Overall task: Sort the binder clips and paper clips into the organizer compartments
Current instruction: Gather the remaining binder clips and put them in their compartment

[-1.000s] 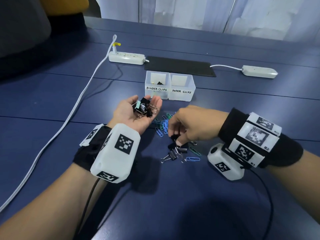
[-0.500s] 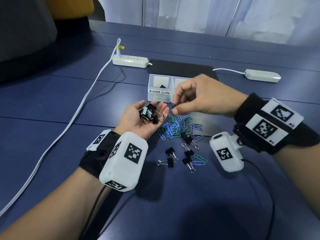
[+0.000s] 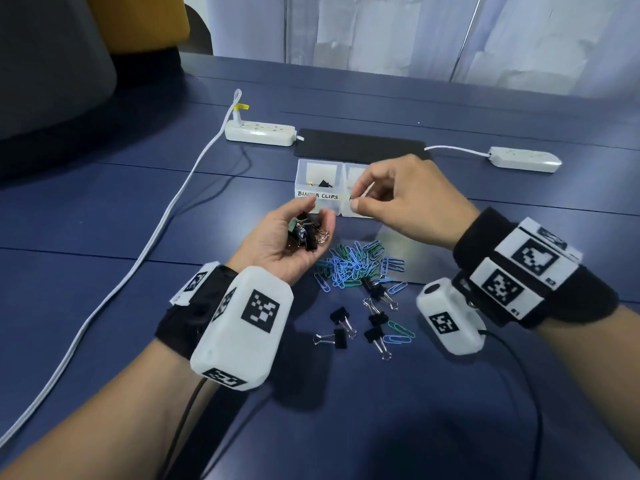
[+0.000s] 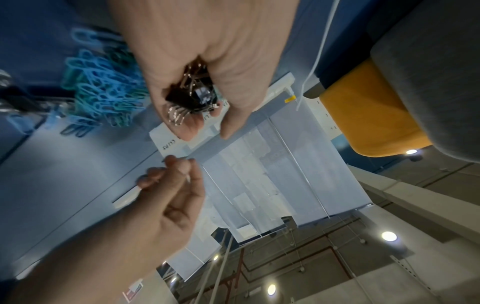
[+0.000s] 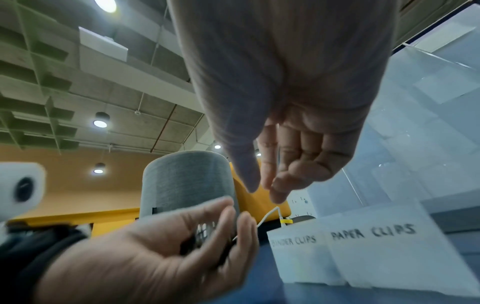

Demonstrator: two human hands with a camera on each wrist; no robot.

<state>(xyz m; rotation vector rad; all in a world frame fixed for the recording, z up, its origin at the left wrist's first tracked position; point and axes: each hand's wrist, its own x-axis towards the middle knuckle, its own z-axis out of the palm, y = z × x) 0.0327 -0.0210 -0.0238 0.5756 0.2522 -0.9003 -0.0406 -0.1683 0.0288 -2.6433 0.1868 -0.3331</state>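
Now we see, on the tabletop [image 3: 104,220], the organizer [image 3: 322,202] at twelve o'clock of our left hand [image 3: 287,244], fingers cupped round binder clips [image 3: 306,232], while our right hand [image 3: 405,199] hangs pinched, grasping nothing we can tell, above loose paper clips [image 3: 356,265].

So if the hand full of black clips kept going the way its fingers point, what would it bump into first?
Most likely the binder clips box: the left hand points its fingers at that box's front wall, though the gap between them is hard to judge.
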